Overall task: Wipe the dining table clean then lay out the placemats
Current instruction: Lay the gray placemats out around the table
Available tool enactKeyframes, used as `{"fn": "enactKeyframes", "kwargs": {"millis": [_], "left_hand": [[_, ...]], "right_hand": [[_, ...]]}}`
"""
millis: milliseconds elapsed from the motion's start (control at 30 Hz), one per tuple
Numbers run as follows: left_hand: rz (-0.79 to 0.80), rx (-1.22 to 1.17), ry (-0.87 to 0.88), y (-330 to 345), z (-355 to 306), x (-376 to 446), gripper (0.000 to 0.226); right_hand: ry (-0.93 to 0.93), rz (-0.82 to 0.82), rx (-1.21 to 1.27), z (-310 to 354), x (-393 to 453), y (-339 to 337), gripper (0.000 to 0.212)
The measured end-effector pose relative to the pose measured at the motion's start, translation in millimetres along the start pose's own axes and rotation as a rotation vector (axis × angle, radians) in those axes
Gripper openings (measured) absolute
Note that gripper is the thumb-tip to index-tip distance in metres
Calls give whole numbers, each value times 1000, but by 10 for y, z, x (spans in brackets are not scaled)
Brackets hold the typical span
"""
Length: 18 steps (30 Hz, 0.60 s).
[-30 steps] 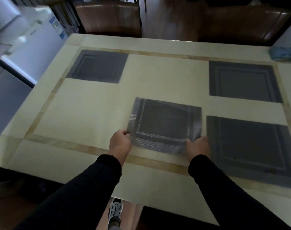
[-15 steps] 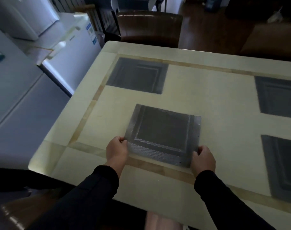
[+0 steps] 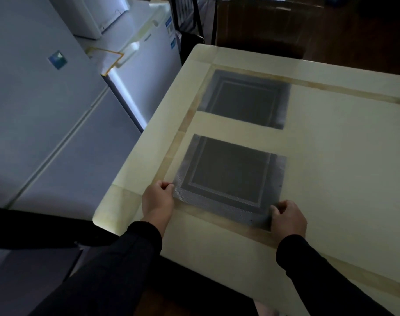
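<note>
Both hands are holding the near mat (image 3: 228, 179) by its two near corners. The left hand (image 3: 157, 202) is pinching the near-left corner, fingers curled in over the woven edge. The right hand (image 3: 289, 216) is gripping the near-right corner in the same way, with the fingers folded round the border. Black sleeves are covering both forearms down to the wrists.

The near mat is lying flat on the cream worktop (image 3: 342, 167), toward its left side, with its near edge sitting over the tan inlay strip that is running along the worktop's border. Its dark centre is framed by a lighter grey woven band.

A far mat (image 3: 245, 99) of the same kind is lying flat just beyond it, apart from it, with a band of bare worktop showing between the two. It is sitting in the far-left corner of the inlay frame.

A white fridge (image 3: 46, 122) is standing just left of the worktop, and a brown chair (image 3: 260, 23) is standing at the far end.
</note>
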<state>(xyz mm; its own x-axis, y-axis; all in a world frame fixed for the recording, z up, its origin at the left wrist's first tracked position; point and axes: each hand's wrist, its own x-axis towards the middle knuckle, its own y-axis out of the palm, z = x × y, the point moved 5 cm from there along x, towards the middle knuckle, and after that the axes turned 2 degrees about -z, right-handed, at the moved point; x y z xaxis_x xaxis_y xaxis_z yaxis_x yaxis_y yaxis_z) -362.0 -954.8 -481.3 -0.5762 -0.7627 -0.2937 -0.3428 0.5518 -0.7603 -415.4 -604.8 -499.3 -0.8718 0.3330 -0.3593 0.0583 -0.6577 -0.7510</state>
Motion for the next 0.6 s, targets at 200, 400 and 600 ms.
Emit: {"fn": "enactKeyframes", "kwargs": {"millis": [200, 400, 600], "left_hand": [[-53, -1, 12, -76, 28, 153, 16], [-45, 11, -2, -137, 85, 283, 15], [-50, -30, -71, -131, 142, 316, 17]], "right_hand": [[-50, -9, -1, 168, -17, 123, 8], [-57, -19, -51, 186, -76, 245, 12], [-20, -15, -64, 215, -84, 247, 14]]}}
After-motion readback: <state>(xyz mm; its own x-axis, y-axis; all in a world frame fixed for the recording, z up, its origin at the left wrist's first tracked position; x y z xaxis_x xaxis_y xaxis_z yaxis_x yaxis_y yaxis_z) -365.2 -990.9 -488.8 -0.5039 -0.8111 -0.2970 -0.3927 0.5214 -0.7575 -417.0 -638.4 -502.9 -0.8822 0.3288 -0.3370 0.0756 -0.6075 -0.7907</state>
